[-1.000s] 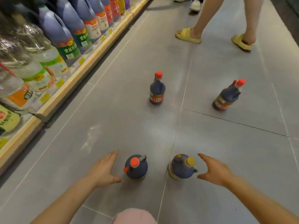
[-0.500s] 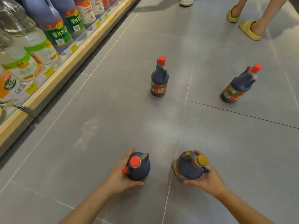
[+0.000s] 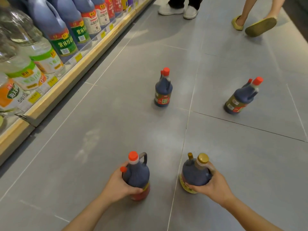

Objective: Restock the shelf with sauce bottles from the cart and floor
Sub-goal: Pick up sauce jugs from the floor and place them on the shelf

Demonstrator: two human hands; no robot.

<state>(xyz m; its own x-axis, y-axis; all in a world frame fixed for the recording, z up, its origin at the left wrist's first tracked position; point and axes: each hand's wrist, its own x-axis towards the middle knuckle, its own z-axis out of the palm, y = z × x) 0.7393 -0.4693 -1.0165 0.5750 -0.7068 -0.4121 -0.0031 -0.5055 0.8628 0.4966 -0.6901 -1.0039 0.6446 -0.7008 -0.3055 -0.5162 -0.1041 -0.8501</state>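
Head view, read left to right. Shelf [image 3: 70,77] runs along the left edge of the frame, stocked with bottles. Lower centre: left hand [image 3: 119,184] is wrapped round the body of the red-cap bottle [image 3: 137,175], upright on the floor [image 3: 83,147]. Just right of it, right hand [image 3: 215,182] is wrapped round the gold-cap bottle [image 3: 195,174], also upright. Two more bottles stand beyond, mid-frame [image 3: 163,92] and right [image 3: 240,99], untouched. Judgement: both held bottles have vertical long axes; the shelf lies up and left, so the left hand is the nearer.
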